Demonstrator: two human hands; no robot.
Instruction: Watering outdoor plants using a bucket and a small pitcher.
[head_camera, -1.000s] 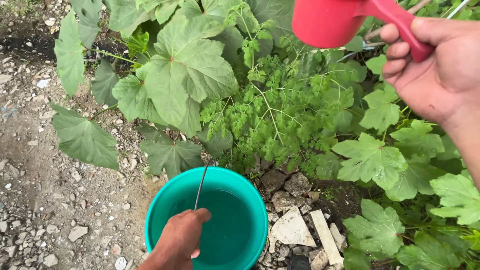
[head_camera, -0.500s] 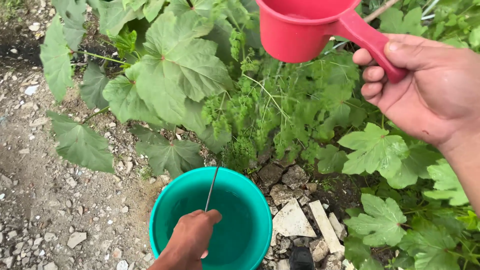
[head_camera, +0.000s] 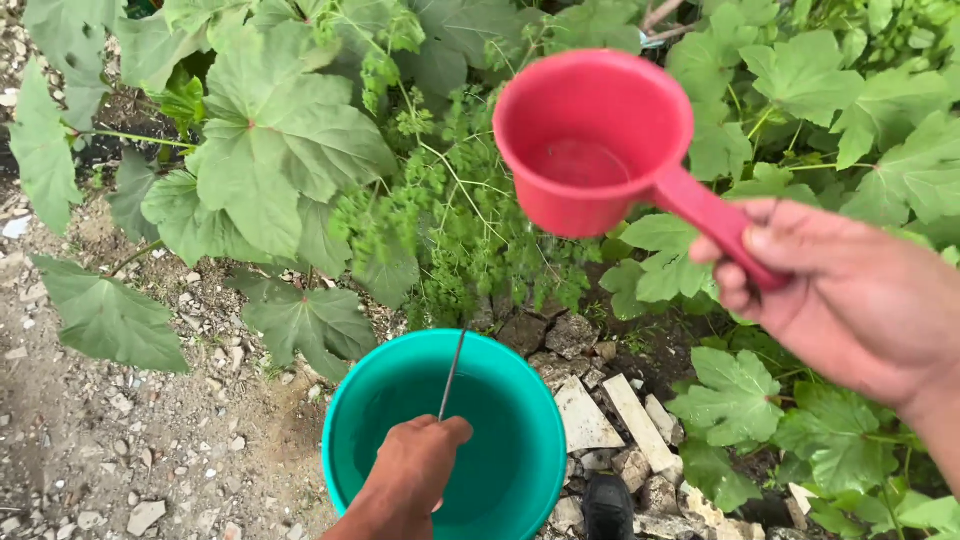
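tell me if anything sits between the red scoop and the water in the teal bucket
Nothing solid blocks most of the opening. The red scoop, held by the right hand, hangs above and behind the teal bucket. Only the left hand and the thin wire handle it grips cross the bucket's mouth.
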